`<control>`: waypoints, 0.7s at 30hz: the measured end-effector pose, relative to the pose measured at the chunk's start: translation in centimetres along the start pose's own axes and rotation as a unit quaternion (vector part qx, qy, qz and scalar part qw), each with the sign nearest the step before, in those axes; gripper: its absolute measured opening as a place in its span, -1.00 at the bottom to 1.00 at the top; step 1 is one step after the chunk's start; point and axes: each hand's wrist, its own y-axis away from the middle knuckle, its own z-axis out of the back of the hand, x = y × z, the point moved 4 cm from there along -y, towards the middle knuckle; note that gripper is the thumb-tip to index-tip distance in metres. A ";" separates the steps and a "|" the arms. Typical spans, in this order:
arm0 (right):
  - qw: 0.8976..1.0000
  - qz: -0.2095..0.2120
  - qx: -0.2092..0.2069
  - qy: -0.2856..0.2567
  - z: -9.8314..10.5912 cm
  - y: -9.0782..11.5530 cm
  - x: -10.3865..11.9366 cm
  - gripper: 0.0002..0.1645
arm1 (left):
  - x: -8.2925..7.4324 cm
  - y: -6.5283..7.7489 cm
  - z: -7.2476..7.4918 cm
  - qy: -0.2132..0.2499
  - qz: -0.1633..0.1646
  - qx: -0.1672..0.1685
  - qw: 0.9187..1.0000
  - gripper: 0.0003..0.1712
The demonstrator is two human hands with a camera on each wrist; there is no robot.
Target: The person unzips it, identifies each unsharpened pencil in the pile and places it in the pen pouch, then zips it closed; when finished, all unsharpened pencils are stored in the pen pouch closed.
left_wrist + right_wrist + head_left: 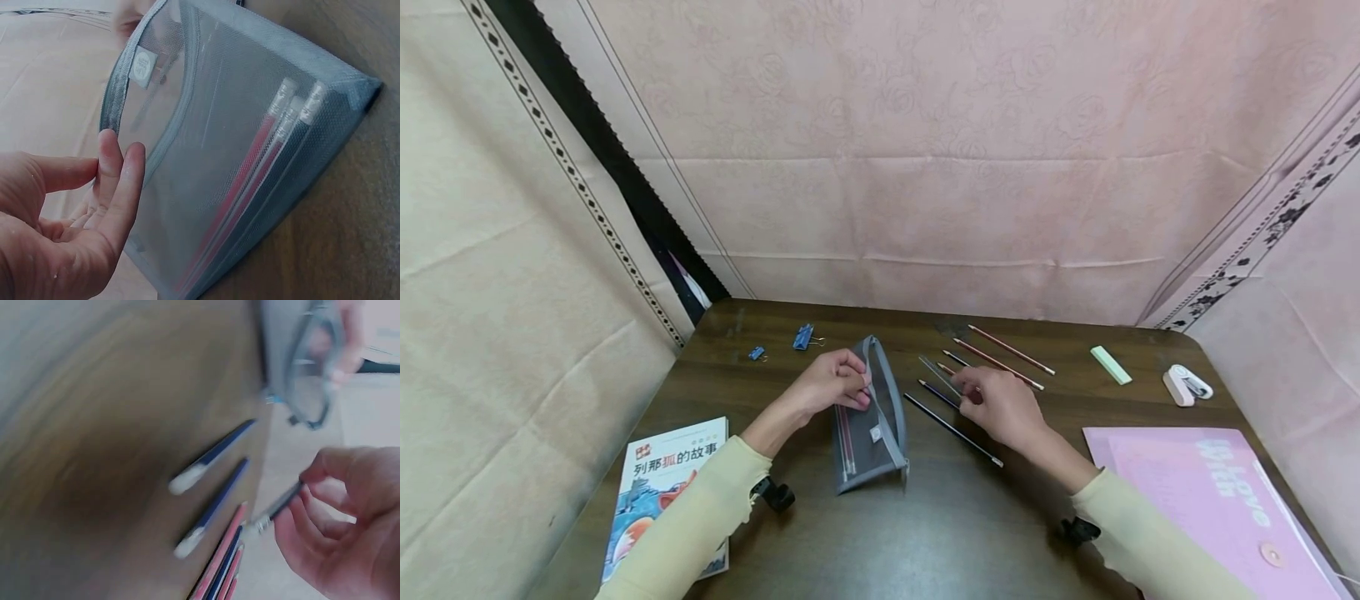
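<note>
While your left hand (833,383) pinches the open pouch (868,450) and your right hand (1000,404) a pencil (284,501), a sagging pouch could snag it.

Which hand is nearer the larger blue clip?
Left. The left hand, on the pouch, is just right of the clip; the right hand is farther right, at the pencils.
</note>
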 end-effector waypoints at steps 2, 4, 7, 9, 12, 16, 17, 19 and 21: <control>0.998 -0.007 0.023 -0.063 0.3 -0.2 0.4 -0.71 | 0.0 -0.1 0.0 0.002 0.002 0.001 1.000 -0.71; 0.989 -0.017 0.047 -0.139 0.5 -0.3 0.8 -0.73 | 0.0 -0.1 -0.1 0.005 0.003 0.000 1.000 -0.72; 0.966 -0.039 0.064 -0.248 0.4 -0.5 1.3 -0.72 | -0.1 -0.1 -0.2 0.006 0.006 -0.001 1.000 -0.73; 0.942 -0.059 0.070 -0.323 0.1 -0.7 1.8 -0.73 | -0.1 0.0 -0.1 0.006 0.007 -0.002 1.000 -0.73; 0.894 -0.095 0.060 -0.434 -0.4 -1.1 2.4 -0.73 | -0.2 0.0 -0.1 0.004 0.007 -0.005 1.000 -0.73; 0.832 -0.127 0.032 -0.539 -1.3 -1.5 3.4 -0.62 | -0.1 -0.1 0.0 0.002 0.009 -0.012 1.000 -0.72; 0.823 -0.129 0.025 -0.553 -1.6 -1.6 3.7 -0.60 | -0.1 -0.1 0.0 0.001 0.009 -0.013 1.000 -0.72; 0.808 -0.130 0.009 -0.574 -2.1 -1.7 4.2 -0.59 | -0.1 -0.2 0.0 0.000 0.010 -0.013 1.000 -0.72; 0.798 -0.130 -0.004 -0.588 -2.5 -1.8 4.6 -0.61 | -0.1 -0.2 -0.1 -0.002 0.009 -0.012 1.000 -0.72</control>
